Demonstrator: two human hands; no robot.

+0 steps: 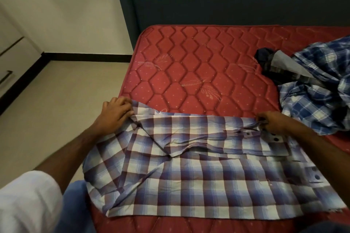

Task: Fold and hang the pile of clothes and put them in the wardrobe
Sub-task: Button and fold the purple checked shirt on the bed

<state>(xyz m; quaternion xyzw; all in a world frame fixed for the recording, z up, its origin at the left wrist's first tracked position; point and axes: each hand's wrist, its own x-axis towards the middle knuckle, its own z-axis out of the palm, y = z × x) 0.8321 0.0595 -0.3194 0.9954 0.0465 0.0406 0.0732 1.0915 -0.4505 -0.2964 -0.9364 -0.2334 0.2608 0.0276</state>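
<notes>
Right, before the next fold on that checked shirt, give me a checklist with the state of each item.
1. Left hand grips the far edge of the checked shirt: ok.
2. Right hand pinches the same edge near the buttons: ok.
3. Far edge pulled straight between the hands: ok.
4. Fabric lying flat: not ok, creases run across the middle.
5. Shirt fully on the red mattress: not ok, its left side overhangs the edge.
6. Room beyond the shirt: ok, the pile of clothes sits off to the right.
</notes>
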